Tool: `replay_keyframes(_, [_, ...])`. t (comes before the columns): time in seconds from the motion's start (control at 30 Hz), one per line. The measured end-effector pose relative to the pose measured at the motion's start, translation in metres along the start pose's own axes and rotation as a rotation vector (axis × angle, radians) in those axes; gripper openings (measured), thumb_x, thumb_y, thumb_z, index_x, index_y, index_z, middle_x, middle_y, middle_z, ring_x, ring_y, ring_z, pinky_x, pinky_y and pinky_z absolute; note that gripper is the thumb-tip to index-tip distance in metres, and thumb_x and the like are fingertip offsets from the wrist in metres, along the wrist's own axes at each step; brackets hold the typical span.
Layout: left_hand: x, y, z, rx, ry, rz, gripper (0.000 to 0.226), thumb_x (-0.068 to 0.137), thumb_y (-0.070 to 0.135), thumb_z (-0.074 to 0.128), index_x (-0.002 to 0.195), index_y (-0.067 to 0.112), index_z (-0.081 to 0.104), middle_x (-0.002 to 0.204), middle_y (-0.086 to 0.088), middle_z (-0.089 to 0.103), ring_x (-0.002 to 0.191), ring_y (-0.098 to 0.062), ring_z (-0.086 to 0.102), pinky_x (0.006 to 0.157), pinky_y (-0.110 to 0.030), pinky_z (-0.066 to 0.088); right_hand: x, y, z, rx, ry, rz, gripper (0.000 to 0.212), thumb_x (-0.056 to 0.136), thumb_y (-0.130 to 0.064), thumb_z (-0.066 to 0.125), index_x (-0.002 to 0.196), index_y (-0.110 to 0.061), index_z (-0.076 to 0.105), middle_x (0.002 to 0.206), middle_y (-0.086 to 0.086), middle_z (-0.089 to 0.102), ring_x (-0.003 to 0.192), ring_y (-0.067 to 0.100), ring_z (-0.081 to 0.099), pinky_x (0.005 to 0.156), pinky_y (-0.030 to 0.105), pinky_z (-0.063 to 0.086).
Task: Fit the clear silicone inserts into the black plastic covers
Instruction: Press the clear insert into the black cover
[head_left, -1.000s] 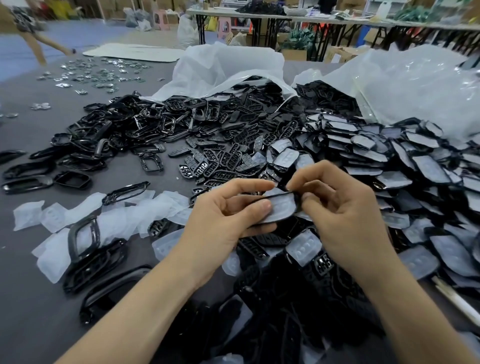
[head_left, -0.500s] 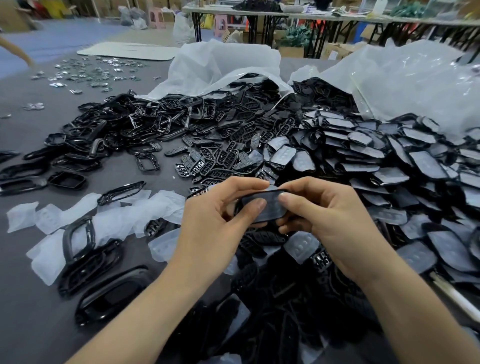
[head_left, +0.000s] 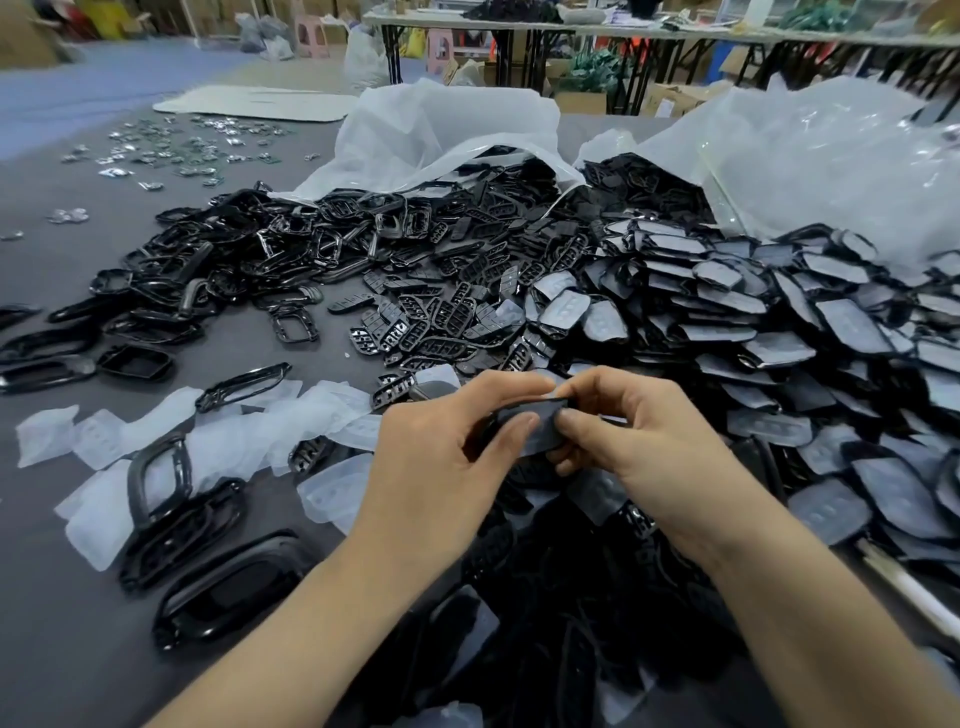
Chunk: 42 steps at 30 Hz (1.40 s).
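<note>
Fingers (head_left: 511, 434) of my left hand (head_left: 441, 467) and right hand (head_left: 654, 457) pinch one black cover (head_left: 550, 404) between them; I should press thumbs around the insert (head_left: 540, 434) until it seats flush.

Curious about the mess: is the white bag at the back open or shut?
Open: the white bag gapes at its mouth, and black parts spill out onto the table.

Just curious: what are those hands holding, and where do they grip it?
One black cover: left hand pinches its left end, right hand its right.
</note>
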<state>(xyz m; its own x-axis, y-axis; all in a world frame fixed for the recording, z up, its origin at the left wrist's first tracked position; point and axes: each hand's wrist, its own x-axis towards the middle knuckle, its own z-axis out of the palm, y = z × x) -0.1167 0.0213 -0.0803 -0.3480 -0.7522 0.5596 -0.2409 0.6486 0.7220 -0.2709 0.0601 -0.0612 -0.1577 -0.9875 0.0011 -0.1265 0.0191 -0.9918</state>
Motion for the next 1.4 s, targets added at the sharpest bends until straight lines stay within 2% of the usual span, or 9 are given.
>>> replay_keyframes(0.1, [0.001,-0.003,0.001,-0.049,-0.017,-0.072,0.028,0.085,0.030,0.063,0.111,0.040,0.061,0.098,0.027,0.069,0.076,-0.017,0.068,0.070,-0.035,0.055,0.001,0.001,0.002,0.006,0.033,-0.026,0.015,0.090,0.006,0.056,0.083,-0.006,0.062,0.070,0.003,0.064,0.053,0.010,0.060,0.054,0.020,0.051])
replay_keyframes(0.2, [0.001,-0.007,0.000,-0.133,-0.048,-0.198,0.030,0.084,0.030,0.069,0.110,0.042,0.062,0.084,0.016,0.073,0.063,-0.011,0.065,0.064,-0.027,0.054,0.001,0.000,0.005,0.017,0.061,-0.060,0.014,0.089,0.005,0.058,0.082,-0.006,0.062,0.064,-0.001,0.066,0.053,0.012,0.060,0.053,0.020,0.052])
replay_keyframes(0.3, [0.001,-0.008,0.002,-0.267,-0.074,-0.275,0.016,0.088,0.017,0.068,0.099,0.028,0.069,0.072,0.008,0.071,0.055,-0.013,0.069,0.053,-0.023,0.055,0.000,-0.002,0.006,-0.033,0.053,-0.108,0.015,0.088,0.003,0.060,0.081,-0.010,0.064,0.066,-0.003,0.068,0.058,0.010,0.062,0.055,0.020,0.051])
replay_keyframes(0.43, [0.000,-0.009,0.003,-0.298,-0.106,-0.294,0.007,0.089,0.020,0.063,0.087,0.026,0.067,0.065,0.003,0.069,0.048,-0.020,0.067,0.051,-0.042,0.058,0.000,-0.002,0.007,-0.104,0.061,-0.125,0.020,0.084,0.001,0.061,0.074,-0.015,0.065,0.062,-0.001,0.065,0.054,0.011,0.059,0.055,0.027,0.052])
replay_keyframes(0.5, [0.000,-0.008,0.003,-0.281,-0.109,-0.293,0.005,0.087,0.026,0.060,0.085,0.027,0.064,0.064,0.003,0.069,0.046,-0.020,0.066,0.051,-0.047,0.056,0.000,-0.002,0.009,-0.066,0.056,-0.108,0.022,0.083,0.003,0.060,0.071,-0.015,0.064,0.059,-0.001,0.063,0.050,0.010,0.057,0.051,0.024,0.049])
replay_keyframes(0.6, [0.000,-0.008,0.003,-0.293,-0.100,-0.293,0.009,0.090,0.019,0.060,0.086,0.025,0.065,0.064,0.000,0.069,0.049,-0.021,0.067,0.051,-0.046,0.057,-0.001,-0.001,0.009,-0.057,0.059,-0.100,0.020,0.085,0.003,0.060,0.074,-0.014,0.065,0.062,0.000,0.065,0.052,0.012,0.059,0.053,0.026,0.051])
replay_keyframes(0.77, [0.000,-0.002,0.002,-0.506,-0.070,-0.375,0.020,0.094,0.001,0.052,0.096,0.015,0.066,0.074,-0.007,0.072,0.058,-0.024,0.071,0.052,-0.023,0.055,0.002,-0.001,0.004,-0.022,0.122,-0.099,0.020,0.088,0.005,0.058,0.078,-0.011,0.063,0.058,-0.006,0.064,0.050,0.007,0.058,0.051,0.019,0.049])
replay_keyframes(1.17, [0.003,0.000,0.002,-0.593,-0.050,-0.429,0.024,0.096,-0.005,0.046,0.099,0.013,0.063,0.085,-0.003,0.075,0.066,-0.022,0.073,0.057,-0.020,0.056,0.003,0.004,-0.002,0.151,0.109,-0.066,0.023,0.087,0.004,0.060,0.078,-0.016,0.066,0.064,-0.004,0.068,0.057,0.010,0.063,0.055,0.018,0.050])
replay_keyframes(1.4, [0.001,-0.003,0.004,-0.589,-0.092,-0.414,0.025,0.091,0.000,0.058,0.104,0.019,0.065,0.079,-0.020,0.070,0.071,-0.024,0.074,0.063,-0.022,0.057,0.004,0.004,0.000,0.084,0.127,-0.054,0.019,0.084,0.008,0.059,0.079,-0.010,0.063,0.056,-0.004,0.061,0.049,0.009,0.057,0.049,0.020,0.048])
